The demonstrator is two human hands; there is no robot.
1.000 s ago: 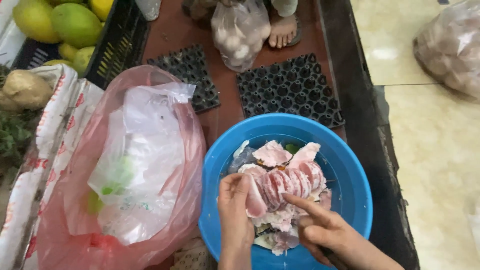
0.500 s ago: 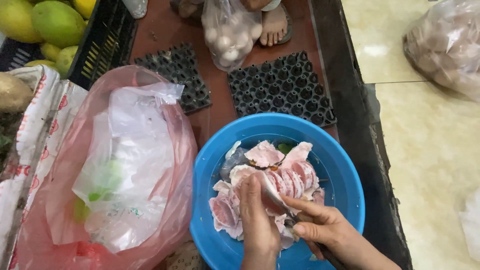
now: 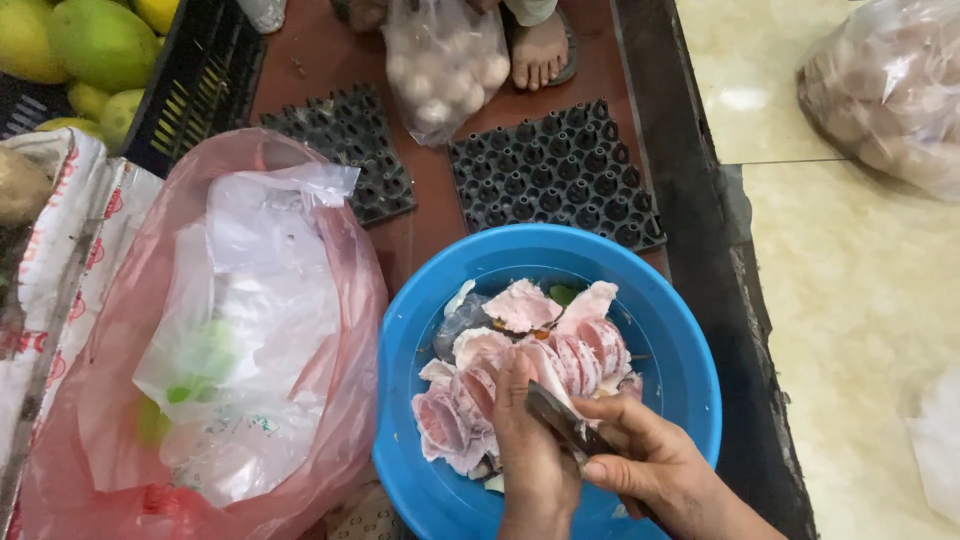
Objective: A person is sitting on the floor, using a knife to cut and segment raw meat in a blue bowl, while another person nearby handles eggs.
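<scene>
Your right hand (image 3: 650,465) clamps knife (image 3: 565,425); left hand (image 3: 530,440) pins pink fruit segments (image 3: 560,360) steady for blade, inside blue basin (image 3: 690,350); pink bag (image 3: 330,300) left of basin.

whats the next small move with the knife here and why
Probably draw the knife on through the pink fruit segments the left hand steadies. The right hand grips the knife with its blade laid against the fruit, over the blue basin, where loose pieces already lie, so a freed piece would likely drop in.
</scene>
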